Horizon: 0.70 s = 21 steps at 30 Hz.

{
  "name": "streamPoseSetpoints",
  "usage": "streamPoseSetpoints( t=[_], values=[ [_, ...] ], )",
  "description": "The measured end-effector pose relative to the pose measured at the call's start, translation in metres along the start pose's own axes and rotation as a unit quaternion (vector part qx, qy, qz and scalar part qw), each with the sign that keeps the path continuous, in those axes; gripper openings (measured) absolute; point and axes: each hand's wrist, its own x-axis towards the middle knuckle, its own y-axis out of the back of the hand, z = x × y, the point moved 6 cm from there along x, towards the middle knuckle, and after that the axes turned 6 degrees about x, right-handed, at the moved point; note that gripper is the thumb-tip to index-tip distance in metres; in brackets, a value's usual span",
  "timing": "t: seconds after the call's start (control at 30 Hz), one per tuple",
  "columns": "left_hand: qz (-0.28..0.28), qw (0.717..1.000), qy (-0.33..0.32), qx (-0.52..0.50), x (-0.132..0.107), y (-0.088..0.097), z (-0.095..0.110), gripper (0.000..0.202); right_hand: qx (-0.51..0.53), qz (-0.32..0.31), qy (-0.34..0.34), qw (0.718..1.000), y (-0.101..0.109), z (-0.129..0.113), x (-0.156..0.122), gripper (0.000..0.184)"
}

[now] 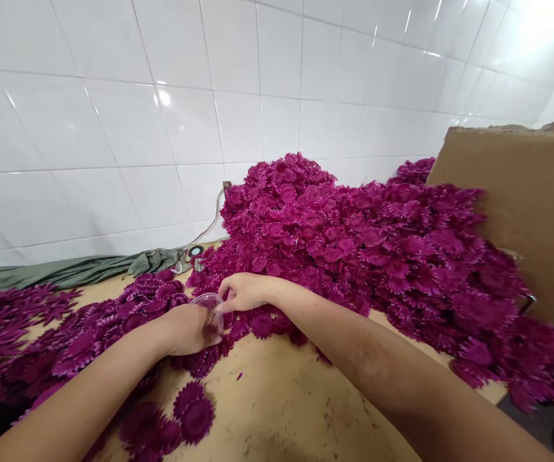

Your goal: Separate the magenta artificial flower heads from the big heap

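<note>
A small clear plastic cup (212, 321) is tilted between my two hands, low over the table. My left hand (186, 328) curls around its side, and most of those fingers are hidden. At the rim, the thumb and fingers of my right hand (242, 292) are pinched together on the cup's edge. Whatever is inside the cup cannot be made out clearly. Magenta artificial flower heads (264, 324) lie around and under both hands. Two loose flower heads (194, 414) rest on the table nearer to me.
A tall heap of magenta flower heads (315, 224) leans toward the white tiled wall (171, 122). Right of it stands a cardboard box (536, 218). Flat petal pieces (2, 327) lie at left, before a green cloth (69, 273). A round dark-and-white object (196, 251) sits near a cable.
</note>
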Motion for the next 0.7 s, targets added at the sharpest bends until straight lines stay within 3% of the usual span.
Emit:
streamPoseSetpoints(
  t=[0.07,0.27,0.4,0.5,0.57,0.7],
  values=[
    [-0.043,0.999,0.0,0.028,0.004,-0.006,0.0,0.025,0.01,0.016,-0.005,1.0,0.0,0.003,-0.002,0.028],
    [-0.057,0.997,0.002,-0.042,-0.007,0.005,-0.002,0.025,0.094,0.078,0.011,0.992,0.013,0.014,-0.016,0.027],
    [0.032,0.998,0.046,-0.01,-0.012,0.034,-0.011,0.025,0.144,0.115,-0.006,0.983,0.019,0.023,-0.026,0.028],
    [0.092,0.987,0.11,0.077,-0.005,0.041,-0.022,0.028,0.15,0.131,-0.019,0.98,0.018,0.027,-0.03,0.024],
    [0.062,0.981,0.136,0.121,0.005,0.031,-0.026,0.035,0.156,0.137,-0.021,0.978,0.014,0.028,-0.031,0.022],
    [-0.052,0.974,0.171,0.137,0.024,0.003,-0.029,0.034,0.161,0.13,-0.015,0.978,0.001,0.032,-0.031,0.02]
  ],
)
